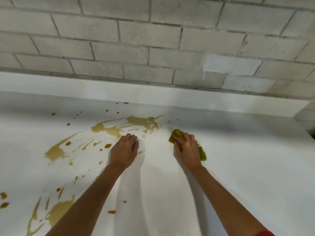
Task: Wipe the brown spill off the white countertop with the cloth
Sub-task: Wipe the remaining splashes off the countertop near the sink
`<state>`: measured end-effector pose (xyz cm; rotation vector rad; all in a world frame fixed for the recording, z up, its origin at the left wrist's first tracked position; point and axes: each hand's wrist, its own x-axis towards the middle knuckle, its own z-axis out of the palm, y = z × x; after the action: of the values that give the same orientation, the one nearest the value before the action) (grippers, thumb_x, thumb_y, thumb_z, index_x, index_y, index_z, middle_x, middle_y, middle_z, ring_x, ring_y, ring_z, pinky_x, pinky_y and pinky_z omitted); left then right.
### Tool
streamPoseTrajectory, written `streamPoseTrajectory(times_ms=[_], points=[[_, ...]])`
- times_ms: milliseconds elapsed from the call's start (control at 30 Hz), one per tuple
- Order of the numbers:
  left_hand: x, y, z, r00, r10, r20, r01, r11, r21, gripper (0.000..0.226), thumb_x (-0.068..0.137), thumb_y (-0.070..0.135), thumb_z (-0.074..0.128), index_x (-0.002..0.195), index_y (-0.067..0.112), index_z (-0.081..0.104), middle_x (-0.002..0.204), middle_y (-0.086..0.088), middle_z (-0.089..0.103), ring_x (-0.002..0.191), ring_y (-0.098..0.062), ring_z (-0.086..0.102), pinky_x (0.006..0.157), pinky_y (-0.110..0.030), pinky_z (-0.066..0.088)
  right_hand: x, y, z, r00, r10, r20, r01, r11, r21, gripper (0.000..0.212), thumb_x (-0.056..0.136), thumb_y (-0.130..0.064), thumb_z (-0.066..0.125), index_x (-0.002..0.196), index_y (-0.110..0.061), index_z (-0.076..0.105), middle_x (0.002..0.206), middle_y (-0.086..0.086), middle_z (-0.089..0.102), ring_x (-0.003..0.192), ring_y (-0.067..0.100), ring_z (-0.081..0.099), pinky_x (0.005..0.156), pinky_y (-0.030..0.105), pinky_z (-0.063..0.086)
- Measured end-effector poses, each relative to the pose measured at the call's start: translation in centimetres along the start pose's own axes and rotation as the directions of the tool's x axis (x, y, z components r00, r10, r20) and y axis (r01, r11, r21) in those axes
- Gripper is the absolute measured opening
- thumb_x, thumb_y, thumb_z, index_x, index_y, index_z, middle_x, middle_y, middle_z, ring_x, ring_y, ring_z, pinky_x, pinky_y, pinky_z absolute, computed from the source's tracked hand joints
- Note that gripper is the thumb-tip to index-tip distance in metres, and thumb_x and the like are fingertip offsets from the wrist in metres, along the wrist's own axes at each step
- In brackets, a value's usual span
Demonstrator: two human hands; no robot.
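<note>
One cloth (175,135), diagonal, far-left to near-right

Most of the cloth (176,133) is buried under the right hand (187,149) — only a green end past the fingers and another by the wrist peek out, and that hand's a bit motion-blurred. The left hand (125,150) curls its fingertips under, out of sight. The spill (58,212) runs off the bottom edge, and a red sleeve (265,233) gets clipped at the corner.

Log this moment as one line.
right hand: grips cloth on countertop | left hand: curled, empty, beside spill | spill: much remains
</note>
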<state>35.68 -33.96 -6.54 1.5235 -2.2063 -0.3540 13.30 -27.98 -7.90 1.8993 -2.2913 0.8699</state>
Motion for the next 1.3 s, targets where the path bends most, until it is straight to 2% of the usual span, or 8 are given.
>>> streamPoseTrajectory(times_ms=[133,333,400,567,767,1000,1167,1300], points=[[0.4,0.7,0.0,1.0,-0.014,0.002,0.014,0.998,0.06,0.03,0.097,0.03,0.041,0.106,0.012,0.063,0.108,0.0,0.06,0.102,-0.018,0.056,0.074,-0.035,0.051,3.3,-1.7,1.5,0.99,0.136,0.036,-0.134,0.99,-0.037,0.031,0.087,-0.011,0.051,0.116,-0.011,0.063,0.125,0.016,0.057,0.111,0.037,0.05,0.089,0.042,0.041],[4.0,0.7,-0.1,0.998,0.06,-0.031,-0.052,0.971,0.233,0.032,0.094,0.028,0.046,0.083,0.005,0.066,0.087,-0.01,0.064,0.081,-0.031,0.062,0.073,-0.039,0.046,0.6,-4.0,2.1,0.975,-0.204,0.094,0.189,0.971,0.144,0.029,0.084,-0.018,0.057,0.111,-0.024,0.067,0.126,0.0,0.06,0.104,0.024,0.054,0.088,0.036,0.046],[5.4,0.7,0.3,0.996,0.081,-0.045,-0.069,0.972,0.227,0.025,0.092,0.023,0.049,0.083,0.005,0.065,0.088,-0.01,0.064,0.081,-0.03,0.062,0.071,-0.039,0.046,0.5,-1.8,1.2,0.974,-0.216,0.075,0.201,0.965,0.167,0.029,0.083,-0.018,0.058,0.109,-0.025,0.068,0.125,-0.001,0.061,0.104,0.023,0.055,0.089,0.035,0.047],[8.4,0.2,1.3,0.998,0.056,0.015,-0.058,0.98,0.189,0.025,0.092,0.021,0.046,0.11,0.01,0.058,0.112,-0.007,0.056,0.102,-0.026,0.053,0.084,-0.038,0.041,4.2,3.1,0.1,0.998,0.045,0.042,-0.046,0.999,0.018,0.03,0.081,-0.008,0.059,0.108,-0.014,0.068,0.129,0.013,0.056,0.104,0.037,0.053,0.087,0.04,0.047],[11.6,-0.3,2.7,0.99,-0.073,0.124,0.059,0.991,0.117,0.044,0.098,0.031,0.035,0.139,0.017,0.039,0.15,-0.003,0.034,0.139,-0.022,0.028,0.112,-0.039,0.022,9.6,2.3,3.2,0.975,0.203,0.086,-0.197,0.978,-0.069,0.032,0.094,-0.017,0.042,0.122,-0.014,0.056,0.143,0.005,0.04,0.121,0.029,0.039,0.094,0.037,0.035],[12.8,-0.6,3.6,0.997,-0.071,0.038,0.066,0.99,0.121,0.04,0.098,0.035,0.032,0.129,0.017,0.051,0.137,-0.003,0.053,0.124,-0.027,0.048,0.106,-0.04,0.029,8.1,3.0,2.5,0.962,-0.211,0.173,0.18,0.967,0.181,0.031,0.088,-0.018,0.056,0.116,-0.022,0.065,0.136,0.003,0.054,0.114,0.029,0.05,0.096,0.038,0.044],[12.7,-0.3,3.8,0.997,-0.064,0.033,0.06,0.992,0.108,0.039,0.098,0.036,0.033,0.124,0.015,0.053,0.13,-0.006,0.056,0.118,-0.03,0.051,0.101,-0.041,0.034,11.3,5.3,3.0,0.993,0.089,0.072,-0.093,0.994,0.058,0.031,0.09,-0.016,0.05,0.118,-0.02,0.063,0.137,0.002,0.051,0.119,0.026,0.045,0.098,0.032,0.038],[12.6,0.1,3.8,0.996,-0.074,0.045,0.068,0.991,0.114,0.039,0.098,0.036,0.033,0.122,0.013,0.053,0.127,-0.007,0.057,0.117,-0.029,0.052,0.099,-0.041,0.035,13.6,2.3,5.1,0.986,0.114,0.12,-0.114,0.993,-0.015,0.034,0.091,-0.014,0.045,0.122,-0.015,0.058,0.14,0.008,0.046,0.119,0.031,0.042,0.098,0.038,0.035]])
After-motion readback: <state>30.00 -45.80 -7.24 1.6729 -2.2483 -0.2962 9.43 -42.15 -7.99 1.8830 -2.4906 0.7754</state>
